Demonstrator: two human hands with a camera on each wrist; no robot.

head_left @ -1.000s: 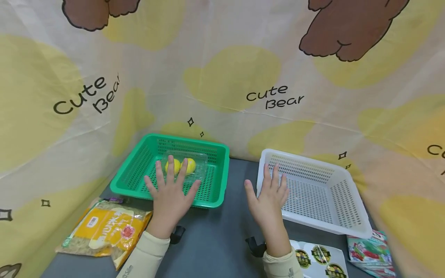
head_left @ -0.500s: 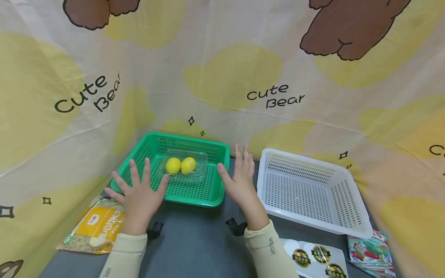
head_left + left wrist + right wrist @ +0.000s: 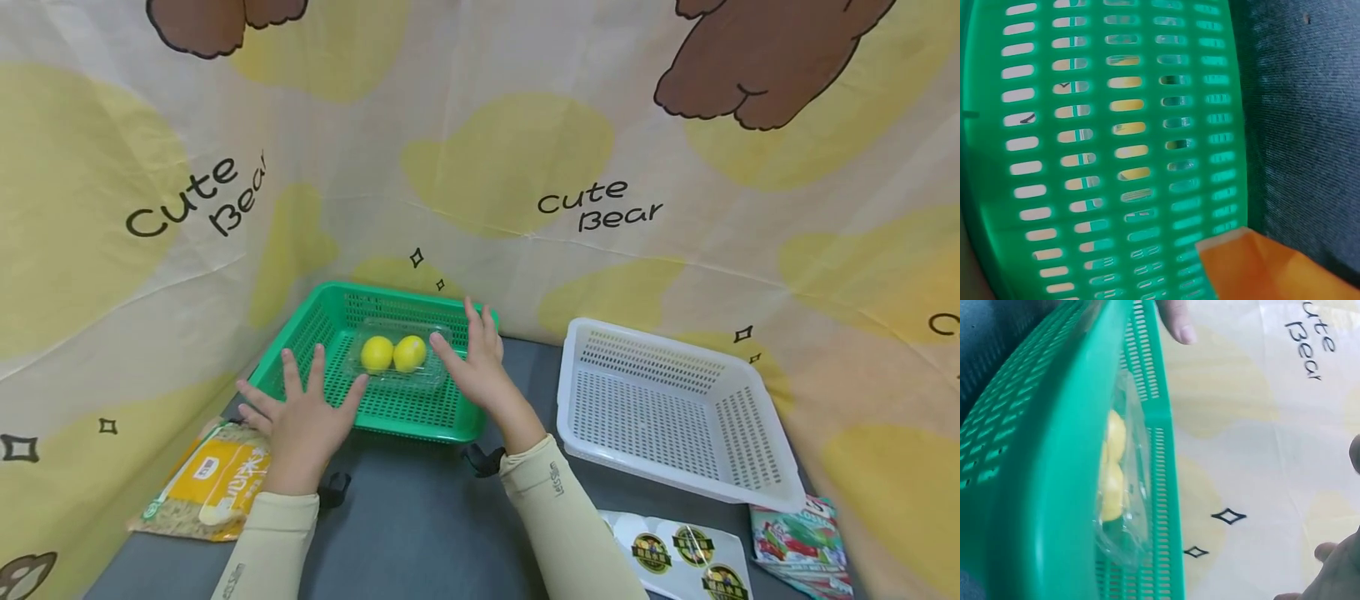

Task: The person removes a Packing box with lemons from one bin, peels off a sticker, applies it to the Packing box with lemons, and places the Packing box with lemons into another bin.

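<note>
A green perforated basket (image 3: 408, 431) stands at the back left. Inside lies a clear plastic box (image 3: 426, 379) holding two yellow, lemon-like balls (image 3: 377, 354). My left hand (image 3: 307, 429), fingers spread, hovers over the basket's front left corner. My right hand (image 3: 483, 367) is raised at the right side of the basket, fingers straight and thumb toward the box. Neither hand holds anything; whether either touches the rim is unclear. In the right wrist view, fingers (image 3: 1335, 572) show at the lower right, while the box (image 3: 1135, 531) is seen past the green rim.
To the right stands a white perforated basket (image 3: 645, 417). A yellow-orange bag of grain (image 3: 217, 483) lies at the left, partly behind my left hand. At the right front are a sheet of round stickers (image 3: 693, 546) and a colourful packet (image 3: 802, 533). A printed cloth (image 3: 480, 167) hangs behind.
My right hand has moved left, from the white basket to the green one's right side. My left hand has shifted left, uncovering the plastic box and balls.
</note>
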